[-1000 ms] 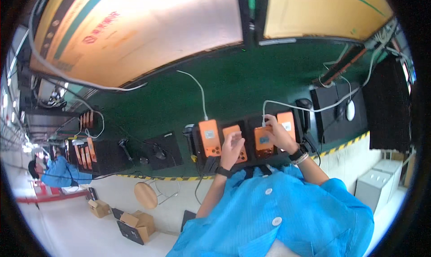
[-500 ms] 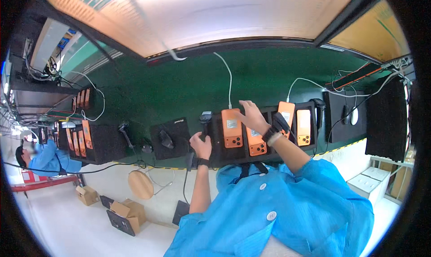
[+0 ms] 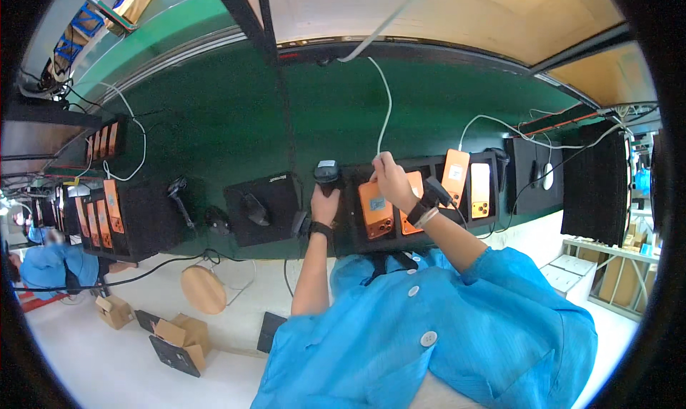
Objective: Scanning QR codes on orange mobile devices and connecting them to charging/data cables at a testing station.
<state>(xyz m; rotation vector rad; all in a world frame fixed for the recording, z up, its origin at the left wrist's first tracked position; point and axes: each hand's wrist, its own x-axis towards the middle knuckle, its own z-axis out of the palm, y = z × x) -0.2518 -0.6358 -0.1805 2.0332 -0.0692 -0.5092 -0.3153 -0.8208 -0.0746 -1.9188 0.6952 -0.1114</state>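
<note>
My left hand (image 3: 325, 205) is wrapped around the handle of a black handheld barcode scanner (image 3: 326, 171), whose head points away from me. To its right, an orange phone (image 3: 376, 210) lies back up and slightly tilted on a black foam tray (image 3: 348, 227), a label on its back. My right hand (image 3: 391, 180) is closed at the phone's top edge, pinching the lower end of a white cable (image 3: 388, 105); the fingers hide its plug. Beside that phone, another orange phone (image 3: 412, 182) is partly covered by my right hand and wrist.
Two more orange phones lie further right, one joined to a white cable (image 3: 486, 117). A white mouse (image 3: 548, 176) rests on a dark mat at right. Left are a black mat (image 3: 275, 194), another scanner (image 3: 180, 200) and more phones (image 3: 113, 207). A co-worker (image 3: 53, 266) sits far left.
My left hand has moved up and closed on the scanner. My right hand has gone from open above the phones to pinching the cable end. The left phone has tilted slightly; the view has shifted.
</note>
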